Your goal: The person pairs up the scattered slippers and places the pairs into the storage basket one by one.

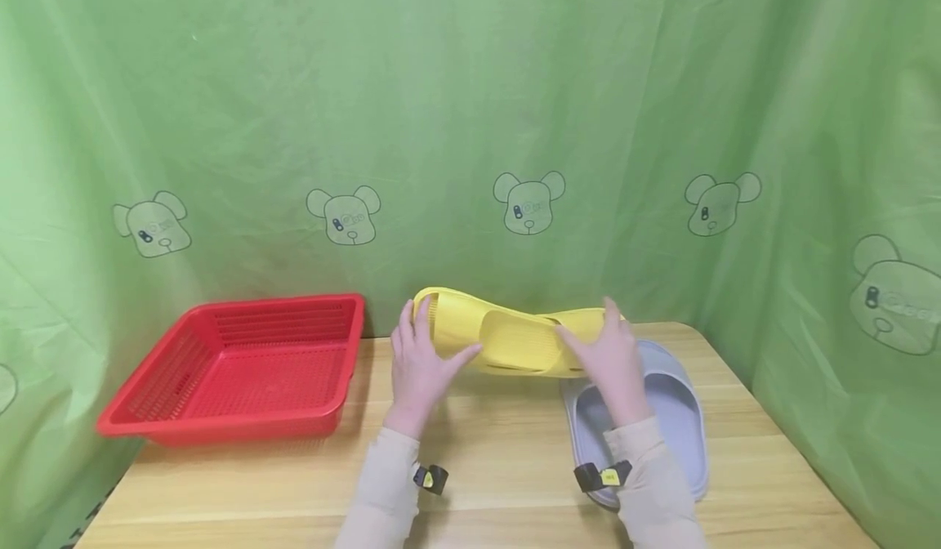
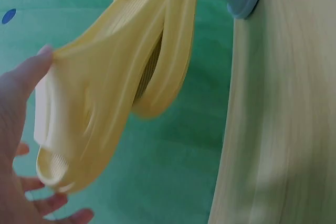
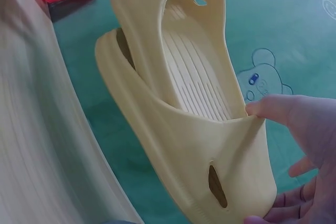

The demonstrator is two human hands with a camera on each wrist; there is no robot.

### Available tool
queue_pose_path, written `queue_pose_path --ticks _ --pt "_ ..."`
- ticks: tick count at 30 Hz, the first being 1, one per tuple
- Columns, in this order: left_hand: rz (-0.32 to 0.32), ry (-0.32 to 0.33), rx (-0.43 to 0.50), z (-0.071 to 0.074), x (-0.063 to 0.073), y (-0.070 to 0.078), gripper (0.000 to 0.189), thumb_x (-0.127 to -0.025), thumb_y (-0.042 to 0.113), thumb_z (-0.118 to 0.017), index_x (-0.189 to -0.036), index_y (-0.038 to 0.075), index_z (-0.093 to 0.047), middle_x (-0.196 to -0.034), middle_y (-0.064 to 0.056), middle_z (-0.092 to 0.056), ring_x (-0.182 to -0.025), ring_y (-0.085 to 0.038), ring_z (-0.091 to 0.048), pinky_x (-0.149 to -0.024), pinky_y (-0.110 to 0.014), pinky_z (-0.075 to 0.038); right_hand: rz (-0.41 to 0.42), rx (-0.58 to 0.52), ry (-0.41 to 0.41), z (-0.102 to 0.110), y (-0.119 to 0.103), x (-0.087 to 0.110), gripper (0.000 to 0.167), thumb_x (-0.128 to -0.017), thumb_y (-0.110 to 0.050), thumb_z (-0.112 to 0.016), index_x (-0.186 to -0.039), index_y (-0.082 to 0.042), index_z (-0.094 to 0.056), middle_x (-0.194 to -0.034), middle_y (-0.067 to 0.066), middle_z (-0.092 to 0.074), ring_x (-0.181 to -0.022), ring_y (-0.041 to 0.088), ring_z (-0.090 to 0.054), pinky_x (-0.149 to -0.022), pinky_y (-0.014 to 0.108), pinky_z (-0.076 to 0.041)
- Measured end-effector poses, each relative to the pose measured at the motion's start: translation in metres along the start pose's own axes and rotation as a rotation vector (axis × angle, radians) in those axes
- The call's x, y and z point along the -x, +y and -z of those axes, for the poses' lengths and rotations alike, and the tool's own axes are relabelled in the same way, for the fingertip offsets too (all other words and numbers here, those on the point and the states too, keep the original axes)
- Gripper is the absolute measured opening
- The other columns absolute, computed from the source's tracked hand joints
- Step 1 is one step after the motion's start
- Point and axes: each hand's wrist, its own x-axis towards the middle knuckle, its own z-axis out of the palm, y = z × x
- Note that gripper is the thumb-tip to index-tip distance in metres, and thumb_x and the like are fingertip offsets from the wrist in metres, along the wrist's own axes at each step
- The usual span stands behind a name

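A pair of yellow slippers point(image 1: 518, 341), fitted one into the other, is held sideways above the back of the table. My left hand point(image 1: 421, 363) grips the left end, its thumb on the strap edge and its fingers around the toe in the left wrist view. At the opposite end, my right hand point(image 1: 616, 365) holds the pair between thumb and fingers, by the strap of one slipper point(image 3: 210, 145). Below my right forearm lies a grey-blue slipper point(image 1: 680, 430), partly covered by that hand and sleeve.
A red plastic basket point(image 1: 235, 428) with perforated walls stands on the left of the wooden table point(image 1: 500, 484). Green curtain point(image 1: 441, 124) with bear prints hangs behind and along both sides, close to the table's back edge.
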Motion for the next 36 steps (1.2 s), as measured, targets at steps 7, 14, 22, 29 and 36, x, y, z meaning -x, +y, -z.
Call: queue_pose_path --ticks 7,14,22,29,36 --pt "-0.082 -0.130 -0.050 0.003 -0.003 -0.010 0.120 -0.058 0.062 -0.085 -0.154 0.028 -0.023 -0.158 -0.017 -0.025 -0.126 -0.041 -0.047 -0.095 -0.055 -0.049 -0.014 0.035 -0.046 0.012 0.002 -0.001 0.115 -0.077 -0.075 -0.060 -0.155 -0.005 -0.012 -0.149 0.036 -0.032 -0.128 0.058 -0.040 -0.103 0.067 -0.037" --pt "-0.173 -0.091 -0.132 0.003 -0.001 -0.010 0.119 -0.054 0.050 -0.091 -0.152 0.023 -0.029 -0.153 -0.021 -0.032 -0.104 -0.038 -0.057 -0.079 -0.048 -0.053 0.005 0.073 -0.054 0.015 0.006 -0.002 0.114 -0.077 -0.074 -0.060 -0.155 -0.004 -0.015 -0.147 0.037 -0.034 -0.125 0.059 -0.041 -0.101 0.067 -0.038" --pt "-0.220 -0.052 -0.159 0.003 0.000 -0.011 0.114 -0.054 0.042 -0.094 -0.150 0.025 -0.035 -0.151 -0.022 -0.035 -0.105 -0.040 -0.057 -0.078 -0.050 -0.053 0.055 0.069 -0.071 0.016 0.007 -0.002 0.109 -0.079 -0.070 -0.061 -0.154 -0.003 -0.018 -0.147 0.036 -0.035 -0.128 0.058 -0.039 -0.102 0.068 -0.037" --pt "-0.247 -0.099 -0.192 0.004 0.001 -0.015 0.108 -0.057 0.044 -0.092 -0.148 0.036 -0.035 -0.154 -0.019 -0.030 -0.111 -0.040 -0.055 -0.080 -0.050 -0.053 0.082 0.089 -0.097 0.017 0.008 -0.001 0.108 -0.080 -0.071 -0.059 -0.155 -0.005 -0.017 -0.147 0.036 -0.034 -0.127 0.059 -0.039 -0.101 0.069 -0.036" --pt "-0.276 -0.138 -0.201 0.005 -0.001 -0.018 0.105 -0.058 0.046 -0.091 -0.147 0.037 -0.036 -0.156 -0.019 -0.028 -0.118 -0.041 -0.051 -0.083 -0.052 -0.052 0.136 0.085 -0.096 0.017 0.009 -0.003 0.106 -0.081 -0.068 -0.061 -0.153 -0.003 -0.020 -0.148 0.035 -0.035 -0.130 0.056 -0.039 -0.104 0.067 -0.035"
